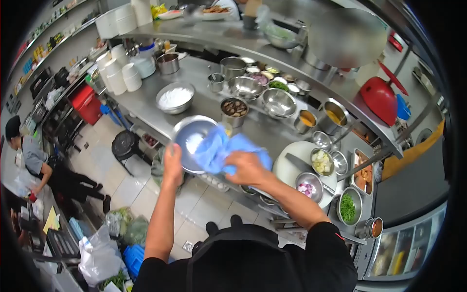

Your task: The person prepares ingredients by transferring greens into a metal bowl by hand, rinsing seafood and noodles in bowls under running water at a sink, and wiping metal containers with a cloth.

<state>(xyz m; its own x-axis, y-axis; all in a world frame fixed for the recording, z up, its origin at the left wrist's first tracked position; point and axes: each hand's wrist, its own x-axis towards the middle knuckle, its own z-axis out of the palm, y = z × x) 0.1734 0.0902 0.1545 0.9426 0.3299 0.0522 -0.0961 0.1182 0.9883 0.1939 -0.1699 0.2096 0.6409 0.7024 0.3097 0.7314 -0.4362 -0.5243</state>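
Observation:
My left hand grips the rim of a metal bowl, which is tilted and held over the front edge of the steel counter. In my right hand is a blue cloth, bunched up and partly inside the bowl, covering its right side. Behind the bowl stands another metal bowl with white powder. A metal pot of dark sliced pieces stands just beyond the cloth. To the right of my right hand, a knife lies on a round white cutting board.
Bowls of chopped onion, pale chunks and chopped greens crowd the right side. Stacked white containers stand at the left end. A raised steel shelf runs behind. Another person works at far left.

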